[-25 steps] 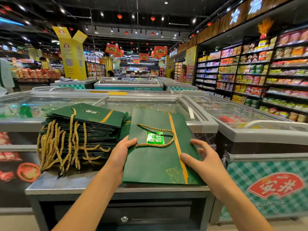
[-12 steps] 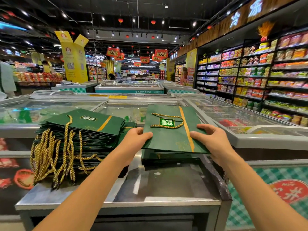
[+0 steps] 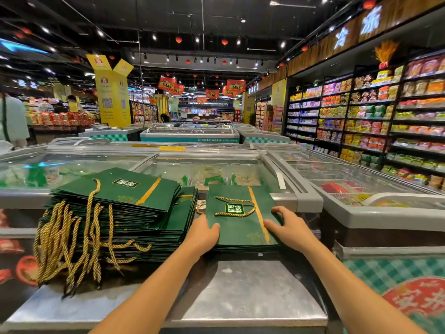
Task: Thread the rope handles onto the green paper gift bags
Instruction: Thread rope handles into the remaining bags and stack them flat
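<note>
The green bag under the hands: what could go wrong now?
1. The green bag lies flat on a small pile. A shove from the left hand or right hand might slide it off crooked.
2. The gold ropes dangle down the front of the tall stack, near the left arm. A passing arm could snag them and pull bags down.
</note>
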